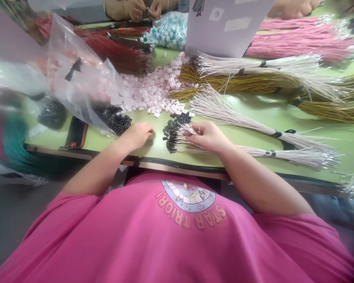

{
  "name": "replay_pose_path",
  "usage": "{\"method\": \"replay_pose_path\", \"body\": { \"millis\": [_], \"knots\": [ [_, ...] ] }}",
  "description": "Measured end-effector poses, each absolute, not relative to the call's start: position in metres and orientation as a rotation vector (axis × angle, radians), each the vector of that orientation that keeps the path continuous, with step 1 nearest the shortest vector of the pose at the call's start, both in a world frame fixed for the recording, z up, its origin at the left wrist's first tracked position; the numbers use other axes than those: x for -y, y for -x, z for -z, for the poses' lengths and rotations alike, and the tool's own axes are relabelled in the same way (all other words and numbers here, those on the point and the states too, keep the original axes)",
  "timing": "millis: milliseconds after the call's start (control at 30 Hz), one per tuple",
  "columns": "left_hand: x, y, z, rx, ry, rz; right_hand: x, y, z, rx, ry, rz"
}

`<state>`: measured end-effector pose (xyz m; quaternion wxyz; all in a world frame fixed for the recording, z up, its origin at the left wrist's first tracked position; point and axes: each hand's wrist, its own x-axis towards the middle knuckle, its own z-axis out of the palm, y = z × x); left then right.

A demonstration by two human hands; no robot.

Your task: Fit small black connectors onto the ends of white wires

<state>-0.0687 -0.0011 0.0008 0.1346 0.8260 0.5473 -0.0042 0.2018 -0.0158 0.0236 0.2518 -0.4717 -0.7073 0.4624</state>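
Observation:
My right hand (pixel 209 136) is closed around the end of a bundle of thin white wires (pixel 242 150), its thumb and fingers on the silvery tips. Just left of those tips lie small black plastic pieces (pixel 170 135), some of them at the wire ends. My left hand (pixel 140 135) hovers over the table's near side with its fingers curled together; whatever they pinch is hidden. Beside it sits a heap of loose black plastic pieces (pixel 118 121). A second bundle of white wires (pixel 247 121) lies behind my right hand.
Behind my hands spreads a heap of small white plastic connectors (pixel 156 90), partly under a clear plastic bag (pixel 85 78). A phone in a case (pixel 76 133) lies at the left. Yellow wires (pixel 253 81) and pink wires (pixel 301 41) cover the right. Another person's hands (pixel 144 8) work across the table.

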Motion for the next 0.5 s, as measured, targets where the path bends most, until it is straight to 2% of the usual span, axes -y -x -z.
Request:
{"method": "replay_pose_path", "body": {
  "millis": [133, 267, 500],
  "knots": [
    [0.006, 0.053, -0.019, -1.558, -2.178, -0.154, 0.016, -0.201, -0.024, 1.904, 1.266, -1.256],
    [0.016, 0.023, -0.034, -1.267, -1.745, -0.462, 0.017, -0.200, -0.026, 1.836, 1.278, -1.264],
    [0.016, 0.000, -0.011, -1.047, -1.245, -0.670, 0.017, -0.201, -0.020, 1.815, 1.246, -1.190]
  ]
}}
